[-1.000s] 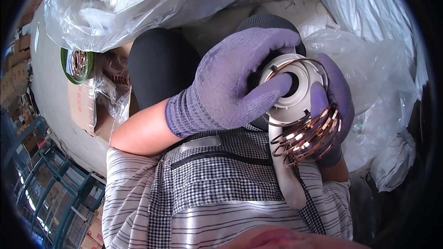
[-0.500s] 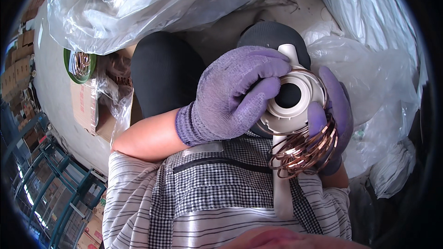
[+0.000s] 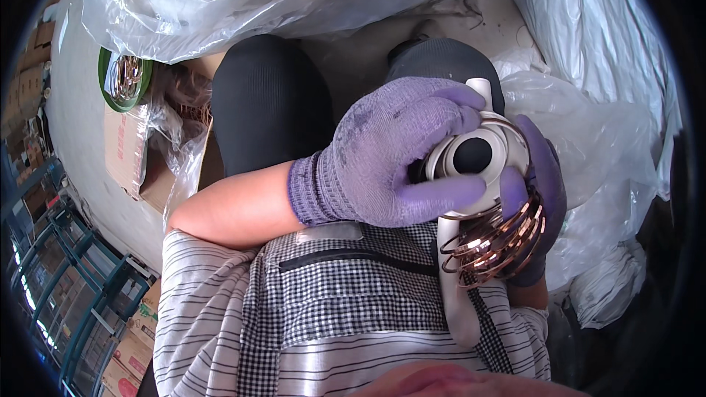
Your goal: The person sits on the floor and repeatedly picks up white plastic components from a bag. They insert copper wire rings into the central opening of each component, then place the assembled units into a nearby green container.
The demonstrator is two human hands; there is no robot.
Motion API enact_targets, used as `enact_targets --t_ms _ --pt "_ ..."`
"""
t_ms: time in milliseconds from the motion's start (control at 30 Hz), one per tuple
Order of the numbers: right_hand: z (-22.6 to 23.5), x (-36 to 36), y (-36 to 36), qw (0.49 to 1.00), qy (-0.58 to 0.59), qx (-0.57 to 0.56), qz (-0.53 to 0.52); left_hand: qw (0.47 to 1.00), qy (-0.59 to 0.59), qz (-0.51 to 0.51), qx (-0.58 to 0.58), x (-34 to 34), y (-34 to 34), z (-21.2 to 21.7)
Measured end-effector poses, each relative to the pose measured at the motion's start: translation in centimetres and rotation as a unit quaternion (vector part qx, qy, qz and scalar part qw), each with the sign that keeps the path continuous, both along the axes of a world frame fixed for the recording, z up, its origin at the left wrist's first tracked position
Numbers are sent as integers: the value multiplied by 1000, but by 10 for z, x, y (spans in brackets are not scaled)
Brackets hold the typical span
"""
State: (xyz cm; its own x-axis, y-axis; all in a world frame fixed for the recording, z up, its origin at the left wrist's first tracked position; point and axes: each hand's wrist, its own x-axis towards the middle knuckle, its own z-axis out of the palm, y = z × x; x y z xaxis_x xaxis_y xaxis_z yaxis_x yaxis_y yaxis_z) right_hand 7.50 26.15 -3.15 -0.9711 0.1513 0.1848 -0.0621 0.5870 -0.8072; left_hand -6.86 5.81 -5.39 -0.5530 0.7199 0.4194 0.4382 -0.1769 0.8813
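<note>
In front of my waist is a white round plastic part with a dark opening in its stepped collar. A short stub rises from its top, and a long white handle runs down over my checked apron. My left hand, in a purple glove, grips the collar, fingers over the top and thumb across its lower front. My gloved right hand holds the part's right side. A bunch of thin copper-coloured rings hangs from that same hand. One thin copper-coloured ring lies around the part's edge.
To the left stand an opened cardboard box with plastic inside and a green round container of copper-coloured rings. Clear plastic sheeting spreads beyond my knees, and more plastic bags lie on the right. A teal metal rack stands lower left.
My left thumb has moved onto the collar's lower front, and the left fingers have spread over its top. The part and both hands sit slightly farther right and lower.
</note>
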Motion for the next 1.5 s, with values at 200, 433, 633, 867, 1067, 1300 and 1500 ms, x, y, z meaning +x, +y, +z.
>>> enact_targets --t_ms 200,433,633,867,1067,1300,1500 --pt "26 -1 -2 986 -136 -97 -26 999 42 -24 -5 2 -1 -5" --pt "11 8 0 970 -142 -191 -56 996 85 -22 -19 0 0 -11" --pt "-59 25 -15 918 -48 -386 -79 988 141 8 -69 -1 -3 -12" --pt "-77 19 -13 914 -5 -405 -41 992 125 16 -22 2 1 -25" --pt "-52 10 -15 883 -22 -465 -62 990 138 13 18 -1 3 -32" --pt "-47 9 -2 971 -72 -228 8 987 132 34 -83 19 -2 9" --pt "-51 2 -7 955 -26 -295 -17 976 180 38 -114 18 -4 -16"
